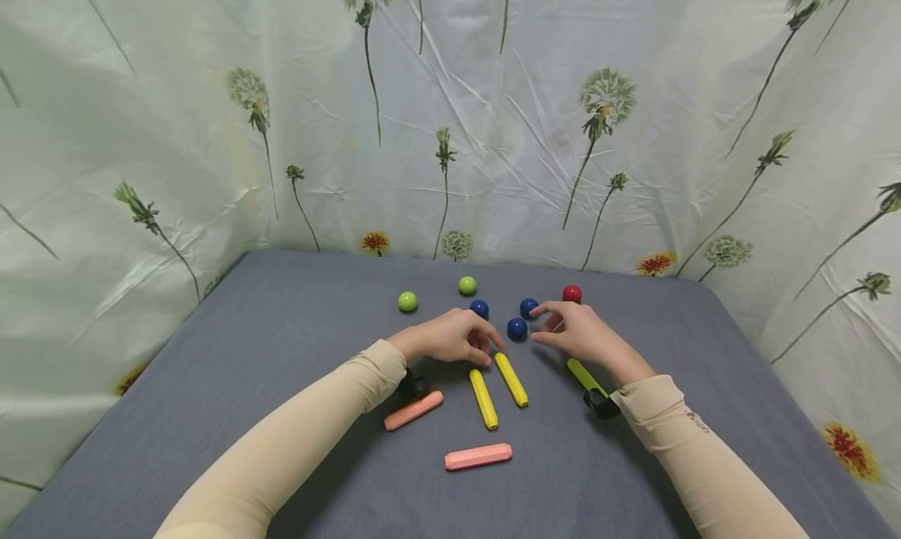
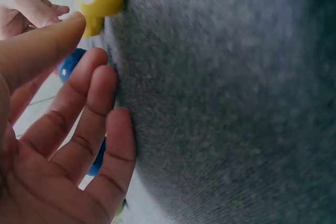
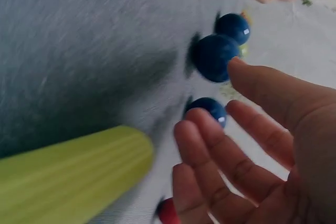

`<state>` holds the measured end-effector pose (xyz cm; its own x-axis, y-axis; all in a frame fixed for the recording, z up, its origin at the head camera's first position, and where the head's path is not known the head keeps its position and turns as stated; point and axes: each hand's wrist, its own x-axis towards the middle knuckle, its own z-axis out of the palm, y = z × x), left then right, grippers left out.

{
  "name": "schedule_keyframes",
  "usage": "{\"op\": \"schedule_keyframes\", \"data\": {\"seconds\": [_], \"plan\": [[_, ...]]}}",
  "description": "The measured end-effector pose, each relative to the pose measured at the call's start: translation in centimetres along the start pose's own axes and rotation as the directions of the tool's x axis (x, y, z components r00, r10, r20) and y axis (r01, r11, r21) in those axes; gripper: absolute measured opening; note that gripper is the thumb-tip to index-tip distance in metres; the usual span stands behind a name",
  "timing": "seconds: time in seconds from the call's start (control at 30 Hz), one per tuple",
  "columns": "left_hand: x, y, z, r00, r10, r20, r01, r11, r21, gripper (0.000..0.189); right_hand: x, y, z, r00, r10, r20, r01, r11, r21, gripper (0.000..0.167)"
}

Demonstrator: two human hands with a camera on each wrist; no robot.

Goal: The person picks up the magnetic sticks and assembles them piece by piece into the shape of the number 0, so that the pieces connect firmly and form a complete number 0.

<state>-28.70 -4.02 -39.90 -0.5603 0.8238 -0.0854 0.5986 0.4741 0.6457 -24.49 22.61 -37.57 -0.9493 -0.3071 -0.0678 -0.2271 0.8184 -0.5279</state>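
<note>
My left hand hovers low over the table, its relaxed fingers holding nothing. Just off its fingertips lie two yellow faceted sticks, side by side at a slant. Three glossy blue balls sit between the hands; the nearest blue ball is in front of my right thumb. With thumb and fingers spread apart, my right hand has an empty grasp beside the blue balls. Its index finger comes right up to another blue ball. Under the right wrist lies a yellow-green stick, partly covered by the wrist camera in the head view.
Two light green balls sit toward the back, left of the blue ones. A red ball is behind the right hand. Two coral sticks lie nearer the front. A floral curtain borders the grey table.
</note>
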Motion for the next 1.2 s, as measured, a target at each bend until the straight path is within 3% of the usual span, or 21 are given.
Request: {"op": "schedule_keyframes", "data": {"seconds": [0.17, 0.43, 1.2], "plan": [[0.5, -0.3, -0.1, 0.999, -0.02, 0.033, 0.022, 0.998, -0.059, 0.03, 0.8, 0.7, 0.2, 1.0, 0.0, 0.004, 0.0, 0.999, 0.041, 0.038], [1.0, -0.1, 0.0, 0.997, -0.006, 0.077, 0.01, 0.998, -0.057, 0.032, 1.5, 0.6, 0.6, 0.998, -0.059, 0.03, 0.058, 0.997, 0.055, 0.041], [1.1, 0.1, 0.3, 0.999, 0.004, 0.037, -0.003, 1.0, -0.022, 0.015, 2.3, -0.3, 1.3, 0.998, -0.05, 0.033, 0.051, 0.999, -0.016, 0.038]]}}
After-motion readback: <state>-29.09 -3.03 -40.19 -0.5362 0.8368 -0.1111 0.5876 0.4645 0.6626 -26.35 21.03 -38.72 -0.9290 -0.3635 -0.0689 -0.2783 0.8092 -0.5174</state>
